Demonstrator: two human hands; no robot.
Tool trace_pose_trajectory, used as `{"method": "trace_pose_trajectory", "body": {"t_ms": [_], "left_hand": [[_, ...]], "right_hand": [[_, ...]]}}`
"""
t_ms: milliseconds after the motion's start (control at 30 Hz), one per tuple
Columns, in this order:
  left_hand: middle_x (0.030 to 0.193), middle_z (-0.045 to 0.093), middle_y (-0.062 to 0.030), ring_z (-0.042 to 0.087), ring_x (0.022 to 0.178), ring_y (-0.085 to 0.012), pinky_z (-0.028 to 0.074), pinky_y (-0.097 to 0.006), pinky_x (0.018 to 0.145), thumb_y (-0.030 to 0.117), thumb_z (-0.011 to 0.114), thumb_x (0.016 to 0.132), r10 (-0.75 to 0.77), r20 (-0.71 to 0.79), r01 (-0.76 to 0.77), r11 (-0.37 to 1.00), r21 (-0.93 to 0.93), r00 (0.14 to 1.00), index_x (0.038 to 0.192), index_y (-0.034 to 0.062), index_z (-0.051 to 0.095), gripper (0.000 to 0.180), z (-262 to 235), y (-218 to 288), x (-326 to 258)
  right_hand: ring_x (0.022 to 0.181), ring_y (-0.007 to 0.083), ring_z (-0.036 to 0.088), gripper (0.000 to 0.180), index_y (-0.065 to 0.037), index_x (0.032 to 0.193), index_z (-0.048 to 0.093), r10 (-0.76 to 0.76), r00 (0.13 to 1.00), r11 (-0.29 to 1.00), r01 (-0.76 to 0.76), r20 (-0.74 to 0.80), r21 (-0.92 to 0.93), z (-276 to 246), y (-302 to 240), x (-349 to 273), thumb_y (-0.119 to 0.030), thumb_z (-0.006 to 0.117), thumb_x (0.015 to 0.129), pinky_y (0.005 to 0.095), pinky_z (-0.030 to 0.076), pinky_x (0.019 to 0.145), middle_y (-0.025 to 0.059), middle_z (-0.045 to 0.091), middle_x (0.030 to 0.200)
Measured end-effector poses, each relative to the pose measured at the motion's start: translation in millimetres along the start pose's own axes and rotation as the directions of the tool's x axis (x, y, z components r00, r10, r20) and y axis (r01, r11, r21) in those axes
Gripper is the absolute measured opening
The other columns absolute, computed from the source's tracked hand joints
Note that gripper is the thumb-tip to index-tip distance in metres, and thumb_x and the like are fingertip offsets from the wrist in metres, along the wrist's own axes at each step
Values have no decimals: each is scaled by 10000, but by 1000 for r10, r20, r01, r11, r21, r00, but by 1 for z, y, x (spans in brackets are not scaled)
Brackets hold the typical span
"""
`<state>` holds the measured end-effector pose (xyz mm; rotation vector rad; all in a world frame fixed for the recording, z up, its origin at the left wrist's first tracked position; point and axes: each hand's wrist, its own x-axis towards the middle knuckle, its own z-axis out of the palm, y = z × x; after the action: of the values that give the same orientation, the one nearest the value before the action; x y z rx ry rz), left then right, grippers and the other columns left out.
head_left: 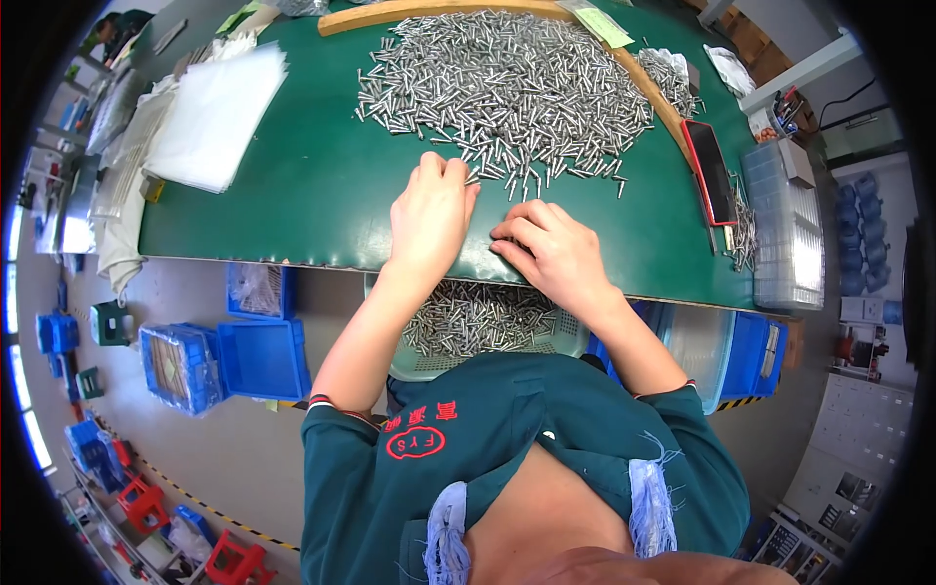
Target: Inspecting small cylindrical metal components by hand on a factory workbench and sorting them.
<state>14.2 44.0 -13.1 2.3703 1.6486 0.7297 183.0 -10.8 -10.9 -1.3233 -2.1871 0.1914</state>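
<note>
A large heap of small silver metal pins (507, 83) covers the far middle of the green table (292, 195). My left hand (430, 216) lies palm down at the heap's near edge, its fingertips touching a few loose pins. Beside it on the right, my right hand (551, 252) rests on the green surface near the table's front edge, fingers curled and pinched; whether it holds a pin is hidden. Under the table edge, on my lap, a pale green basket (419, 363) holds several more pins (478, 317).
A stack of white sheets (214, 117) lies at the table's left. A dark tablet with a red rim (710, 171) and a clear plastic box (780, 224) stand at the right. Blue crates (219, 361) sit on the floor to the left. A wooden board (439, 12) borders the heap's far side.
</note>
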Motion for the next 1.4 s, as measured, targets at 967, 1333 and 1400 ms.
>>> {"method": "trace_pose_trajectory", "body": {"t_ms": [967, 1333, 1400], "left_hand": [[876, 562, -74, 594, 875, -263, 497, -380, 736, 136, 652, 838, 110, 136, -95, 989, -112, 985, 958, 75, 601, 143, -19, 12, -40], [937, 669, -93, 644, 761, -202, 523, -325, 665, 126, 558, 932, 28, 323, 158, 830, -534, 946, 1102, 60, 643, 202, -32, 12, -60], [974, 683, -99, 654, 787, -202, 535, -328, 673, 153, 533, 952, 42, 598, 449, 619, -644, 800, 1150, 30, 618, 247, -30, 0, -66]], "right_hand": [[883, 210, 608, 295, -130, 1015, 638, 146, 982, 982, -159, 120, 106, -16, 2, -4, -268, 737, 774, 335, 520, 728, 17, 590, 1004], [791, 183, 583, 193, -148, 914, 674, -6, 999, 999, 7, 33, -37, -10, 5, -5, -269, 725, 773, 323, 509, 650, -18, 585, 912], [778, 179, 579, 156, -150, 891, 676, -12, 999, 999, 14, 49, -37, -13, 4, -5, -251, 714, 778, 320, 509, 636, -29, 591, 887]]}}
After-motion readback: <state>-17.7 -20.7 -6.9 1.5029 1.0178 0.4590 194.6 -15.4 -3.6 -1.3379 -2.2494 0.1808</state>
